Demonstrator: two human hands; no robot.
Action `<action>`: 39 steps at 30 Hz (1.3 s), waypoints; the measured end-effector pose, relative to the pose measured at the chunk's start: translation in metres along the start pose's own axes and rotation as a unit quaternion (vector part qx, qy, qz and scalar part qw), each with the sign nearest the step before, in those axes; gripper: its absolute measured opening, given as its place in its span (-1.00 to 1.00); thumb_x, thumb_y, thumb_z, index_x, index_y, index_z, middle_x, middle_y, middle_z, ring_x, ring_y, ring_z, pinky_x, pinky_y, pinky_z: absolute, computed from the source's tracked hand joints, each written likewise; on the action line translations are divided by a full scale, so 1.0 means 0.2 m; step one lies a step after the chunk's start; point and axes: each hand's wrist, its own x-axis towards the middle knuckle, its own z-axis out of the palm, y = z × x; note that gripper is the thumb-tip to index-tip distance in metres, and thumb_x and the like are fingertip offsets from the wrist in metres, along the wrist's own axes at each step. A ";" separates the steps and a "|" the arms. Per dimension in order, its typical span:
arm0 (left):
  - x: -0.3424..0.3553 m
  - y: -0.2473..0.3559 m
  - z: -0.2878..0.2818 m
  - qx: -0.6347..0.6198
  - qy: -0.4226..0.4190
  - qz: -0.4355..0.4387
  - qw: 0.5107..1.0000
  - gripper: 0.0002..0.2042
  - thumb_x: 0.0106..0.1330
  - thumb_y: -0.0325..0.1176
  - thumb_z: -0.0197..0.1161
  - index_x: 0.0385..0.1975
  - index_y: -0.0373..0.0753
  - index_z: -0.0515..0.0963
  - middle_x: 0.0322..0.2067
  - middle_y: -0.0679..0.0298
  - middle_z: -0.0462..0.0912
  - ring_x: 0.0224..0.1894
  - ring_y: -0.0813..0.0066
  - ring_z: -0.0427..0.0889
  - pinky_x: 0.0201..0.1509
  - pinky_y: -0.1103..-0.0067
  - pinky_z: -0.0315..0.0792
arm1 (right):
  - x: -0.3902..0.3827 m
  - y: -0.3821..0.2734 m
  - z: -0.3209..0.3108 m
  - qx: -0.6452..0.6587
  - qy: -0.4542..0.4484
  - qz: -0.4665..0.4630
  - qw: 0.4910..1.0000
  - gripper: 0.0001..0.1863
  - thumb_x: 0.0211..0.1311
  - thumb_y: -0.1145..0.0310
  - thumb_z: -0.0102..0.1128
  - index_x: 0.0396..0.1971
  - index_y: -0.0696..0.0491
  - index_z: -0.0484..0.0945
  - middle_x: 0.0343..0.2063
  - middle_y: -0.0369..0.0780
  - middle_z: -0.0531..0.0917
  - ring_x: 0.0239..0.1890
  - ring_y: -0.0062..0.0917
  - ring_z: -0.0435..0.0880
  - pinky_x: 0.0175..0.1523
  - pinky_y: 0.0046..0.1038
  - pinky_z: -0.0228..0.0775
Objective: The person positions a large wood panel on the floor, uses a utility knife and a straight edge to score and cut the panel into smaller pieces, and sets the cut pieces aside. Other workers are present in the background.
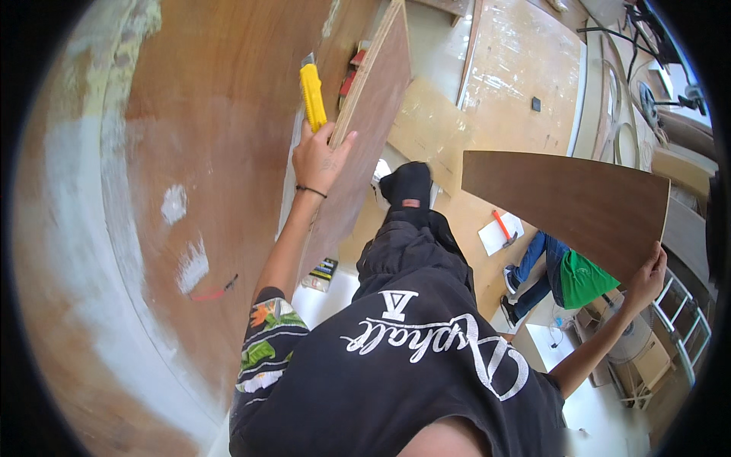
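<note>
Grips tapered plywood panel (572,207) — probably stiff and light, best held by an edge — between fingers of right hand (646,279), yellow utility knife (312,97) between those of left hand (320,158).

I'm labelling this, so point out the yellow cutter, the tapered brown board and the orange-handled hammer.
Yellow cutter (312,95): head view, on its body.
Tapered brown board (575,204): head view, on its broad face.
Orange-handled hammer (500,224): head view, on its handle.
</note>
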 end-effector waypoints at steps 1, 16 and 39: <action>0.05 0.03 -0.03 0.000 0.013 0.016 1.000 -0.53 0.15 0.07 0.36 -0.16 -0.22 0.62 -0.13 -0.01 0.52 -0.24 -0.06 0.63 -0.22 0.21 0.51 | 0.02 -0.04 0.00 -0.001 0.001 0.002 1.000 -0.58 0.49 0.03 -0.03 -0.06 0.08 0.60 -0.25 -0.15 0.71 -0.23 -0.44 0.67 -0.09 -0.44 0.45; 1.00 0.42 -0.10 -0.011 0.009 0.118 0.993 -0.58 0.20 0.02 0.34 -0.24 -0.27 0.59 -0.14 -0.04 0.48 -0.27 -0.15 0.60 -0.23 0.17 0.51 | 0.30 -0.33 0.17 -0.041 0.132 0.175 0.975 -0.47 0.45 -0.10 -0.05 -0.05 0.07 0.62 -0.17 -0.08 0.71 -0.11 -0.20 0.68 -0.03 -0.31 0.45; 3.27 1.80 0.86 0.055 -0.076 0.318 0.943 -0.59 0.17 -0.02 0.41 -0.30 -0.30 0.58 -0.11 -0.04 0.47 -0.19 -0.09 0.57 -0.16 0.23 0.48 | 2.23 -0.51 2.27 0.069 0.317 0.422 0.847 -0.49 0.31 -0.10 0.17 -0.36 0.14 0.63 -0.57 -0.18 0.67 -0.49 -0.31 0.64 -0.30 -0.28 0.42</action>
